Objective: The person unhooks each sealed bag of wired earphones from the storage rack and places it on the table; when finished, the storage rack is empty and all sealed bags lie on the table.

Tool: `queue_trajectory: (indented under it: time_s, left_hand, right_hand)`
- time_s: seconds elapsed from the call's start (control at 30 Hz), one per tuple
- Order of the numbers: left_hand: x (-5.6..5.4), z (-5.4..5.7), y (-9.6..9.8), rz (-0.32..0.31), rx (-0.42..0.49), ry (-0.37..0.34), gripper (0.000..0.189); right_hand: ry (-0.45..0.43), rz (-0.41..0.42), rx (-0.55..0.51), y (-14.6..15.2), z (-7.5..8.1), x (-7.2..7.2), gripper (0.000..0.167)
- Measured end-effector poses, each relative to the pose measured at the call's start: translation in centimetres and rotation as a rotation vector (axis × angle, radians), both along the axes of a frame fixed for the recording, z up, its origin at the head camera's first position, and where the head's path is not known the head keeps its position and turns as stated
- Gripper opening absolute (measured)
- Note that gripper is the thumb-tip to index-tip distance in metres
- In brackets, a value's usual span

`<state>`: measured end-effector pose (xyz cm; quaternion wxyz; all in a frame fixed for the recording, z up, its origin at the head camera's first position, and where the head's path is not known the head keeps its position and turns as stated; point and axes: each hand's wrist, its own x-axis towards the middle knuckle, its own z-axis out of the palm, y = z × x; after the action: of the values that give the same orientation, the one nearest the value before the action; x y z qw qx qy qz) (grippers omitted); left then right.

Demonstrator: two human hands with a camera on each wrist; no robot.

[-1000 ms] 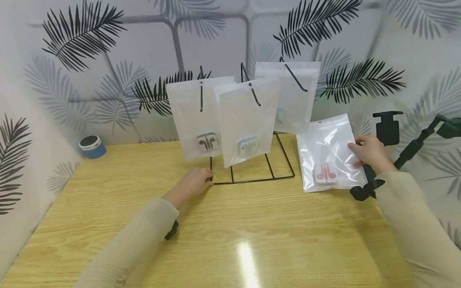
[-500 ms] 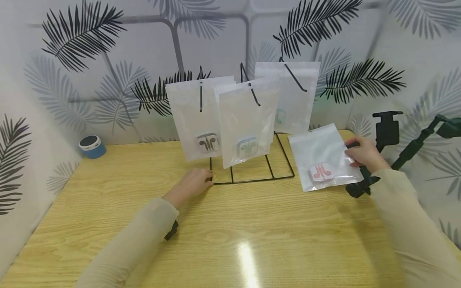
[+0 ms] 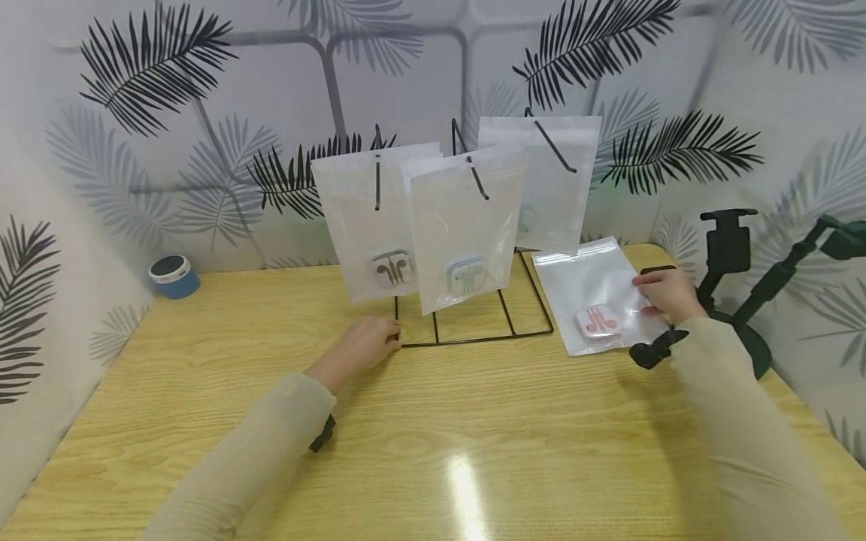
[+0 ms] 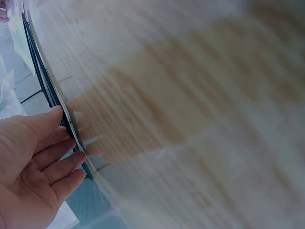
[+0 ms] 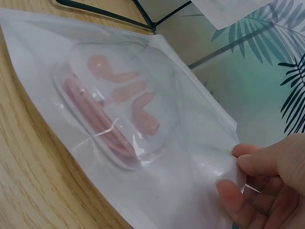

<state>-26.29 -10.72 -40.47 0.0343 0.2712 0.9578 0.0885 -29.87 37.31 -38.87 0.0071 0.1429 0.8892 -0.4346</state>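
Left hand [image 3: 363, 343], loosely curled, holds the black metal-wire rack [image 3: 473, 340] by its front left corner, while the right hand [image 3: 670, 293], nearly closed, pinches the translucent white plastic bag [image 3: 595, 282] of pink earphones [image 3: 601, 320] beside the rack's right end.

I have a table [image 3: 210, 361] with yellowish wood grain in front of me. Beyond its far edge I see a pale back wall [image 3: 406, 83] patterned with black and grey feathery leaves and grey bands. Leaf-patterned walls also flank the table, left [image 3: 27, 165] and right [image 3: 812, 300]. Bright light [image 3: 467, 496] glares off its near part.
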Motion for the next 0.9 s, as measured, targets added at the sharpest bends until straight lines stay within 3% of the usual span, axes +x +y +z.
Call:
queue_trajectory:
  time_s: [0.27, 0.53, 0.77, 0.9]
  left_hand:
    - [0.1, 0.0, 0.0, 0.004, 0.001, 0.009, 0.019]
    - [0.1, 0.1, -0.1, 0.01, 0.01, 0.001, 0.021]
    - [0.1, 0.2, -0.1, 0.014, 0.009, -0.017, 0.023]
    - [0.1, 0.2, 0.0, 0.01, 0.008, -0.009, 0.021]
  right_hand:
    - [-0.069, -0.011, -0.056, -0.1, -1.0, -0.3, 0.039]
    - [-0.137, 0.047, -0.073, -0.1, -1.2, -0.1, 0.044]
    - [-0.132, 0.046, -0.05, -0.2, -1.2, -0.1, 0.05]
    - [-0.055, 0.045, -0.019, -0.2, -0.6, 0.3, 0.051]
